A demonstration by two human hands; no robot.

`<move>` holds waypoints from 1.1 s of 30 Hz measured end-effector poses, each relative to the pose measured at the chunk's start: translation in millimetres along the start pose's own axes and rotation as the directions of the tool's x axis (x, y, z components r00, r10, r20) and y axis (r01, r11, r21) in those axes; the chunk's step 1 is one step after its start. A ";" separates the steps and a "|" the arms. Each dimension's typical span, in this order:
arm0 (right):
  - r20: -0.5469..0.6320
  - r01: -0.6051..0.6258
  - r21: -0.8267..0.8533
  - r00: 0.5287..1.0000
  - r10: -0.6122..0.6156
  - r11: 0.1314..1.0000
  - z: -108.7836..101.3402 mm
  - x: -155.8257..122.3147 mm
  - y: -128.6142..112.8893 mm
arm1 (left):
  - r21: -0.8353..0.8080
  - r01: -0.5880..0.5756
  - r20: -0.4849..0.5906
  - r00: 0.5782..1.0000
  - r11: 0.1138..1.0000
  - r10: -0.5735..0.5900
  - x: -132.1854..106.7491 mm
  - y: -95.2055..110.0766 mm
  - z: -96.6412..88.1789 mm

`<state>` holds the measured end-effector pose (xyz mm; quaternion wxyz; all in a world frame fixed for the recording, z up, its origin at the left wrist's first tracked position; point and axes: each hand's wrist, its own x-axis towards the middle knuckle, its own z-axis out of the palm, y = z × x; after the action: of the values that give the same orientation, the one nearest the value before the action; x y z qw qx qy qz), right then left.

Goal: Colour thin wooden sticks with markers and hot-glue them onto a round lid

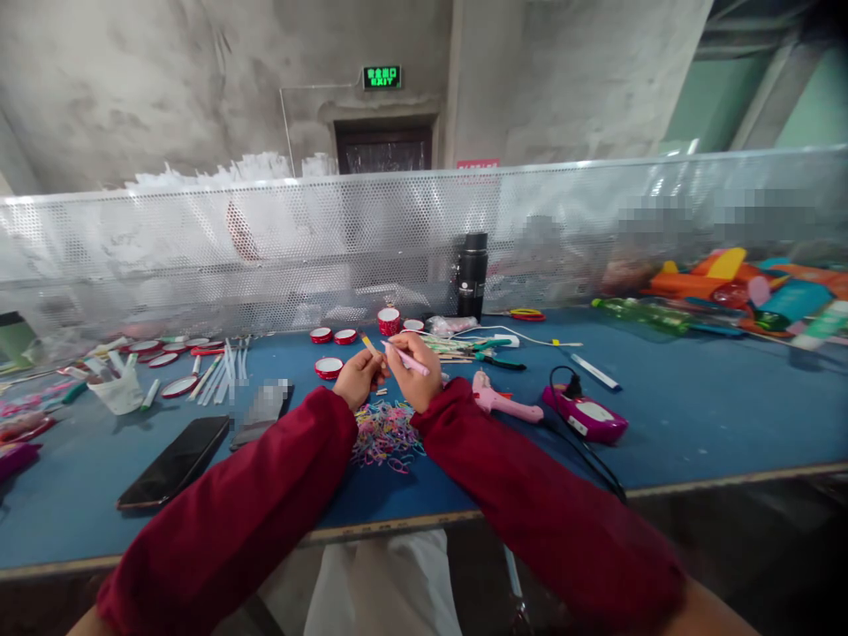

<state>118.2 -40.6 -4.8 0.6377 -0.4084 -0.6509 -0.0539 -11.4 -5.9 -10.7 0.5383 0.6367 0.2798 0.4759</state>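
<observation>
My left hand (356,380) is closed around a thin wooden stick (369,344), whose upper end looks yellow and dark. Pinched in my right hand (424,378) is a pink pen (408,359), its tip close to the stick; whether they touch I cannot tell. Just below both hands lies a heap of small multicoloured bands (388,439). A short pale wooden piece (381,391) rests between the hands and the heap. Red-rimmed round tins (329,367) stand beyond my left hand, and a pink glue gun (507,402) lies to the right of my right hand.
A black phone (176,462) lies left of my forearm, near a white cup of markers (117,391). A black bottle (473,278) stands against the perforated metal screen (291,256). Right are pliers (500,361), a purple device (589,417) with a black cable, and plastic bottles (642,316).
</observation>
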 end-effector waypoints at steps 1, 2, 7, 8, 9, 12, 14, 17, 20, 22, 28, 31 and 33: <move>0.019 0.026 0.012 0.999 -0.027 1.000 0.3 -0.6 -2.0 | -0.005 0.000 -0.001 1.000 1.000 0.000 0.6 -1.0 -0.5; 0.029 0.048 0.015 0.998 -0.049 0.999 0.7 -1.3 -3.6 | -0.008 -0.002 0.004 1.000 1.000 0.002 1.1 -1.7 -0.9; 0.026 0.020 0.033 0.999 -0.020 0.999 2.8 -3.5 -2.5 | -0.004 -0.006 0.019 1.000 1.000 0.006 1.1 -1.0 -0.3; 0.021 -0.001 0.035 1.000 0.000 0.999 2.9 -3.6 -1.4 | -0.004 0.001 0.018 1.000 1.000 -0.001 1.0 -0.6 0.0; 0.012 -0.021 0.033 1.000 0.021 0.999 2.8 -3.6 -0.5 | -0.005 0.008 0.017 1.000 1.000 -0.008 1.0 -0.4 0.2; -0.017 -0.049 0.008 0.999 0.049 0.999 1.0 -2.6 0.1 | -0.006 0.017 0.026 1.000 1.000 -0.017 1.5 -1.0 -0.3; -0.019 -0.012 -0.012 1.000 0.012 1.000 -0.8 -1.3 -1.4 | 0.000 0.016 0.029 0.999 1.000 -0.016 1.8 -1.5 -1.0; -0.041 0.031 -0.019 0.999 -0.031 0.999 -3.3 0.8 -4.8 | 0.022 0.010 0.040 0.999 1.000 -0.011 1.4 -1.1 -1.5; -0.038 0.000 0.019 0.999 0.001 1.000 -4.4 1.9 -7.9 | 0.043 0.005 0.055 0.998 0.999 -0.007 0.3 1.1 -0.6; -0.003 -0.016 0.046 1.000 0.016 0.999 -4.2 1.4 -9.1 | 0.042 0.009 0.054 0.998 0.999 -0.011 -0.2 2.6 0.5; 0.062 -0.086 0.123 0.995 0.079 0.989 -0.6 -3.1 -8.5 | 0.021 0.009 0.045 0.999 1.000 -0.010 0.8 1.9 0.7; 0.006 -0.082 0.076 0.997 0.082 0.994 -0.6 -3.5 -7.0 | 0.021 -0.001 0.038 0.999 1.000 0.000 1.7 0.1 -0.9; -0.009 -0.051 0.019 0.999 0.052 0.998 -1.4 -2.9 -6.2 | 0.023 -0.005 0.042 0.999 1.000 0.004 1.7 -0.1 -1.6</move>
<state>115.1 -46.9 -4.3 0.6457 -0.4187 -0.6376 -0.0332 -12.1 -3.8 -10.4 0.5355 0.6535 0.2726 0.4603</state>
